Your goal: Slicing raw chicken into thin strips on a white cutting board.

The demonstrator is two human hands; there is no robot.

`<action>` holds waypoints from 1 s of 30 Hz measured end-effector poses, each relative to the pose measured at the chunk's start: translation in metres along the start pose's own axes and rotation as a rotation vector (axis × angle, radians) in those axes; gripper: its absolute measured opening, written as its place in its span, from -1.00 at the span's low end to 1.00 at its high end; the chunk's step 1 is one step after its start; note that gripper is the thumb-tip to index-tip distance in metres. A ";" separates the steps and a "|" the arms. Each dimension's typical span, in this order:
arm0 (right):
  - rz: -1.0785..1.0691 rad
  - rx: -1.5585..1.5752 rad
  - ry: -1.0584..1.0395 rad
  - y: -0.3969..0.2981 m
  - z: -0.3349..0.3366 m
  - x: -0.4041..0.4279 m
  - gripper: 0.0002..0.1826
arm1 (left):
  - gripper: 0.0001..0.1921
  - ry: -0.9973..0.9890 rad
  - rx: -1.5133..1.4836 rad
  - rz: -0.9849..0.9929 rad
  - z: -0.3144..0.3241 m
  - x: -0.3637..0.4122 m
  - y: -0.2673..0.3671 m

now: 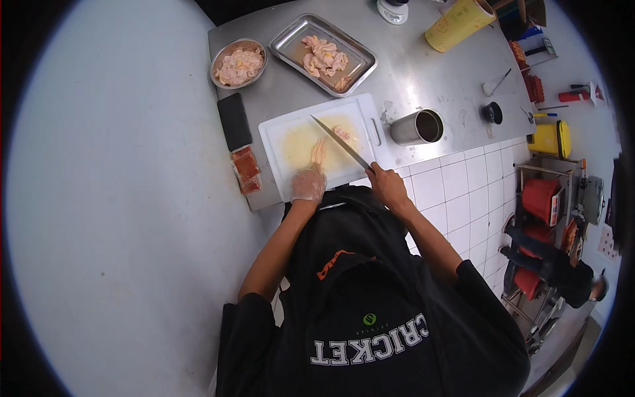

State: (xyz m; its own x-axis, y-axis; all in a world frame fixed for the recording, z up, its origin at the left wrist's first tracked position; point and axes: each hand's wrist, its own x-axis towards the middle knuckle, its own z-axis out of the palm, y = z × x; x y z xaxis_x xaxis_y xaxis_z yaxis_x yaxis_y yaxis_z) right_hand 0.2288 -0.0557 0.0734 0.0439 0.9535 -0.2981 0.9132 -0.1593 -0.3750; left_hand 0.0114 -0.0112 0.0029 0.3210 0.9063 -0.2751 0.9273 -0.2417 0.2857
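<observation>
My left hand (pixel 308 185), in a clear plastic glove, holds a strip of raw meat (pixel 318 153) against the white cutting board (pixel 278 171). In my bare right hand (pixel 390 185) is the handle of a long knife (pixel 342 142), its blade slanting over the board towards the far left. Small cut pieces of meat (pixel 341 132) lie beyond the blade, near the board's handle slot. Past the board, a steel tray (pixel 360 82) holds a pile of raw meat (pixel 325 57). To its left, more raw meat fills a round metal bowl (pixel 215 78).
A steel canister (pixel 408 130) stands right of the board; a black cup (pixel 492 113) is farther right. A black flat object (pixel 234 122) and red packets (pixel 245 169) lie along the left wall. A kitchen scale (pixel 393 12) and yellow roll (pixel 459 25) are behind. A person (pixel 560 270) is at far right.
</observation>
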 end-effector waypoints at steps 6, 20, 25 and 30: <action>-0.135 -0.138 -0.192 0.009 -0.002 -0.023 -0.80 | -0.75 -0.001 -0.029 0.012 0.005 0.003 0.012; -0.345 0.002 -0.104 -0.073 0.044 0.096 -0.76 | -0.79 -0.164 -0.011 -0.049 0.001 0.006 0.037; -0.338 0.010 -0.153 -0.018 0.031 0.053 -0.80 | -0.78 -0.218 -0.016 -0.079 -0.016 0.004 0.043; -0.179 -0.173 -0.269 0.039 0.007 0.003 -0.79 | -0.76 -0.157 -0.178 -0.175 -0.024 0.005 0.042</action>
State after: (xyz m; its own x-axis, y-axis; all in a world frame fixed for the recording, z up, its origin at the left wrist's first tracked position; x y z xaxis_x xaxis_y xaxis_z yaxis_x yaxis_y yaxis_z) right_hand 0.2616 -0.0612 0.0521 -0.2102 0.8571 -0.4703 0.9528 0.0719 -0.2950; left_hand 0.0477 -0.0089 0.0356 0.1978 0.8609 -0.4687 0.9272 -0.0092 0.3744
